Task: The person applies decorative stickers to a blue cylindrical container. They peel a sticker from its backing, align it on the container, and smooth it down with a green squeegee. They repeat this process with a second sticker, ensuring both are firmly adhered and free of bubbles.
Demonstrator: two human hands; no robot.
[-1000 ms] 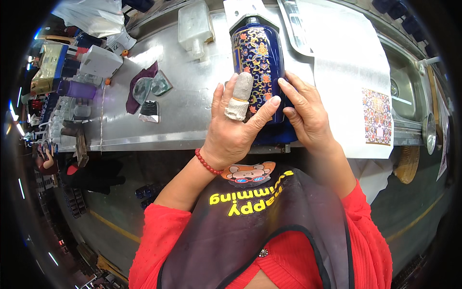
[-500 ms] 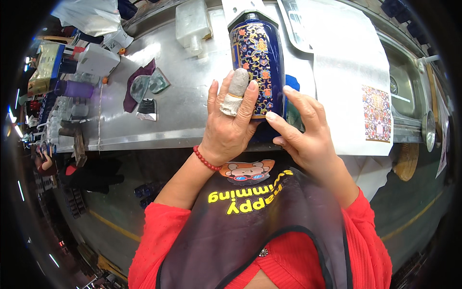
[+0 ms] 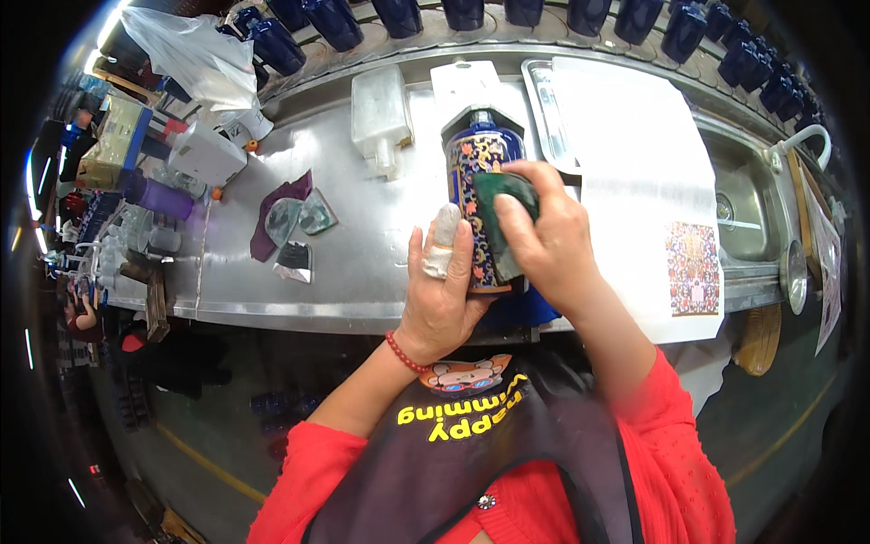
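Observation:
A dark blue ceramic bottle point(image 3: 478, 154) with a floral pattern stands upright at the front of a steel counter point(image 3: 362, 272). My left hand point(image 3: 441, 299) grips its lower left side; one finger is wrapped in white tape. My right hand point(image 3: 549, 238) presses a dark green scouring pad point(image 3: 501, 213) against the bottle's right face. Red sleeves and a dark apron fill the lower part of the view.
A white sheet point(image 3: 643, 181) with a small patterned label point(image 3: 693, 268) lies to the right, over a steel tray point(image 3: 544, 118). A sink point(image 3: 743, 208) sits far right. A translucent plastic container point(image 3: 379, 113), purple cloth scraps point(image 3: 288, 218) and a row of blue bottles point(image 3: 471, 13) lie beyond.
My right hand has come up from the bottle's lower right side and now holds the green pad on its face. My left hand has slid lower on the bottle.

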